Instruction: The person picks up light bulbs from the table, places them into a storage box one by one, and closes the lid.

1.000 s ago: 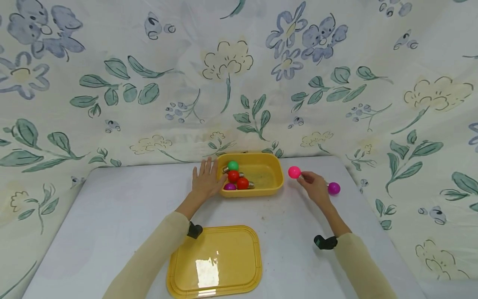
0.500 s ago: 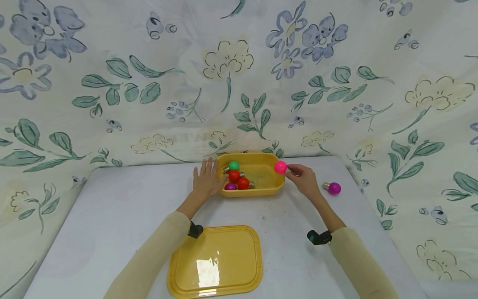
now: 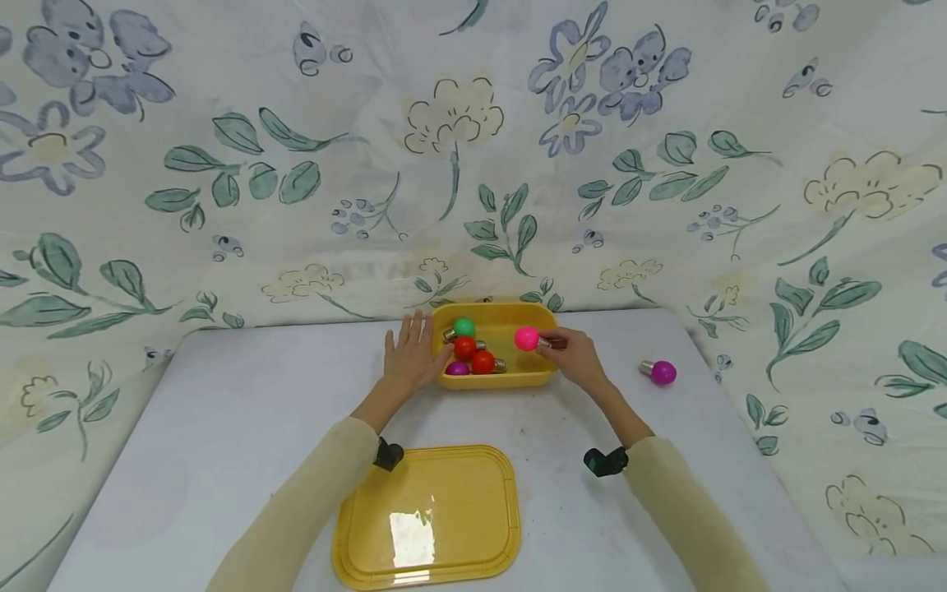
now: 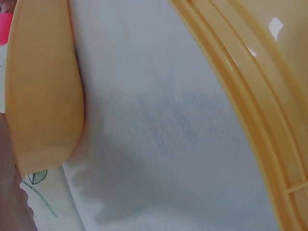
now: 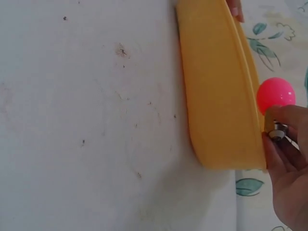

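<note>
My right hand [image 3: 577, 358] pinches a pink light bulb [image 3: 527, 338] by its metal screw base, over the right half of a yellow plastic box [image 3: 518, 380]. In the right wrist view the pink bulb [image 5: 275, 94] shows just above the box rim, fingers around its base. My left hand [image 3: 408, 355] lies with fingers spread at the box's left end, thumb at the rim. Inside the box, on the left, are a green bulb [image 3: 464, 327], two red bulbs [image 3: 483, 362] and a purple bulb [image 3: 458, 368].
Another purple bulb [image 3: 663, 372] lies on the white table [image 3: 244, 411] to the right of the box. A yellow lid-like tray [image 3: 429, 518] lies flat nearer to me, partly under my left forearm. A floral cloth [image 3: 370, 164] hangs behind the table.
My right hand has carried the pink bulb leftward, from beside the box to over its right half. My left hand stays in place at the box's left end.
</note>
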Demonstrator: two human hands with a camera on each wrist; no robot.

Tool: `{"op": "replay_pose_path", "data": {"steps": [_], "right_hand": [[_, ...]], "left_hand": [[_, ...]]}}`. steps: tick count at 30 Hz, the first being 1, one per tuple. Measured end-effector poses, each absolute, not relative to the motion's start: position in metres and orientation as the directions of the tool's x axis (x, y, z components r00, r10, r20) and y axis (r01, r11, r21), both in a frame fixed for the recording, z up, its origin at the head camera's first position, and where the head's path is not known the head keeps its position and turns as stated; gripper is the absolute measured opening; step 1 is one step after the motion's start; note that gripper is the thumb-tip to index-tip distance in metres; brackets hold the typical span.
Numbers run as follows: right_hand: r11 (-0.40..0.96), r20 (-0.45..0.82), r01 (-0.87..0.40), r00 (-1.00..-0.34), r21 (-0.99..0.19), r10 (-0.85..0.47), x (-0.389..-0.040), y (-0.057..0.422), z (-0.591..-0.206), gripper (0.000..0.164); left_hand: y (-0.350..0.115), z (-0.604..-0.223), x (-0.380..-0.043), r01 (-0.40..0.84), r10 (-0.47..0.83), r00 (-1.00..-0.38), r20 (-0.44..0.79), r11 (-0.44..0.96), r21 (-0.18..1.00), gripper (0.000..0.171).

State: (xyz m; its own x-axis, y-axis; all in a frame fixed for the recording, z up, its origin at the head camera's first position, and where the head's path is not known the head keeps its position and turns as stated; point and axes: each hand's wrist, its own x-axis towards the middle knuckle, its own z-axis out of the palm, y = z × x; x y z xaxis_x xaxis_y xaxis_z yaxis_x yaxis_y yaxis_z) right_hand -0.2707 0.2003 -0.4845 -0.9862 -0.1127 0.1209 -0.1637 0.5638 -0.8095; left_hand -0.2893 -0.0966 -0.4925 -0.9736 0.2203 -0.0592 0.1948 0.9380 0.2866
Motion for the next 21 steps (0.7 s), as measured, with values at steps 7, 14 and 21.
{"op": "replay_pose_path", "data": {"steps": [7, 14, 21], "right_hand": [[0.604, 0.091, -0.155, -0.987, -0.782, -0.135, -0.278, 0.188, -0.484, 0.031], [0.65, 0.103, -0.199, -0.978, -0.733, -0.183, -0.285, 0.181, -0.486, 0.027], [0.694, 0.059, -0.201, -0.973, -0.691, -0.223, -0.29, 0.176, -0.485, 0.03]], "left_hand": [[-0.097, -0.491, -0.288, 0.191, 0.22, -0.973, -0.069, 0.936, 0.296, 0.079], [-0.097, -0.493, -0.29, 0.189, 0.218, -0.973, -0.07, 0.938, 0.291, 0.079], [-0.097, -0.493, -0.29, 0.191, 0.218, -0.974, -0.066, 0.938, 0.288, 0.079]]}}
